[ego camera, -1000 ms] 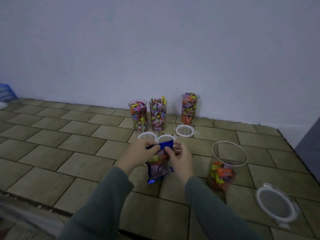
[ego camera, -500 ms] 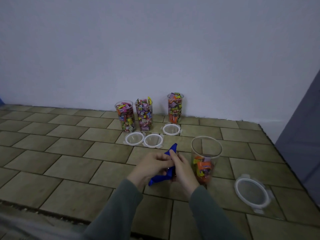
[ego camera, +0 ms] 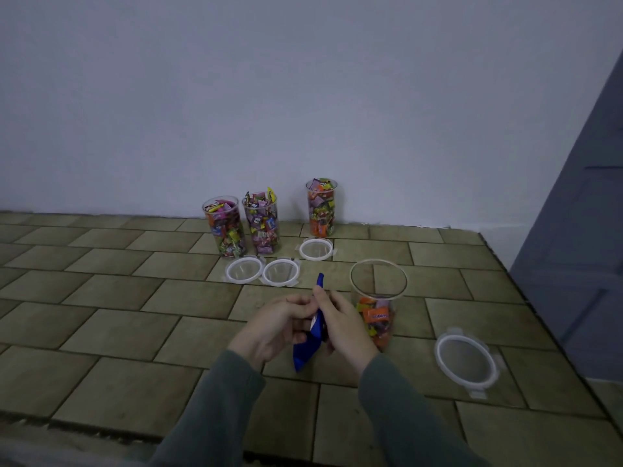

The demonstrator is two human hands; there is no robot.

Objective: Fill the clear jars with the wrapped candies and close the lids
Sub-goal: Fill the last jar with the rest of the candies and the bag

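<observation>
Both my hands hold a blue candy bag (ego camera: 308, 348) edge-on above the tiled floor. My left hand (ego camera: 274, 328) grips its left side and my right hand (ego camera: 340, 323) pinches its right side near the top. Just right of my right hand stands a wide clear jar (ego camera: 377, 288), open, with wrapped candies in its bottom part. Its large round lid (ego camera: 467, 362) lies flat to the right. By the wall stand three tall clear jars (ego camera: 224, 230) (ego camera: 262, 224) (ego camera: 322, 207) full of wrapped candies, without lids. Three small lids (ego camera: 244, 269) (ego camera: 280, 272) (ego camera: 317, 249) lie in front of them.
The floor is brown brick-pattern tile (ego camera: 118, 298) and ends at a pale wall (ego camera: 303, 96). A grey door or panel (ego camera: 580, 247) stands at the right edge. My green sleeves (ego camera: 219, 416) fill the lower middle of the view.
The bag has turned from flat and face-on to edge-on between my hands. The view has shifted right, so the jars and lids now sit further left.
</observation>
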